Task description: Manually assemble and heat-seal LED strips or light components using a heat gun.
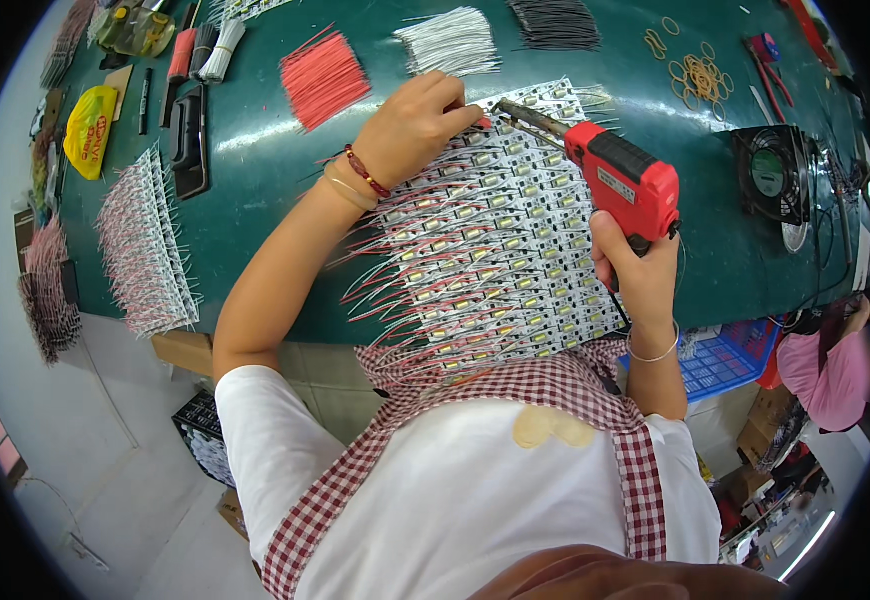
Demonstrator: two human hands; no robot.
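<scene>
My right hand (635, 268) is wrapped round the grip of a red-and-black soldering gun (620, 170). Its metal tip points left, down at the upper part of a panel of small white circuit boards (515, 240). Right beside that tip, my left hand (420, 118) is closed in a pinch over the panel's upper left. A small red bit shows at its fingertips; what they hold is too small to make out. Rows of thin red and white wires (385, 285) stick out from the panel's left side.
Bundles of red wires (324, 78), white wires (447, 42) and black wires (555, 22) lie behind the panel. Rubber bands (700, 78) and a small black fan (770, 175) are at right. More wired boards (150, 240) stand at left, near a yellow bag (90, 132).
</scene>
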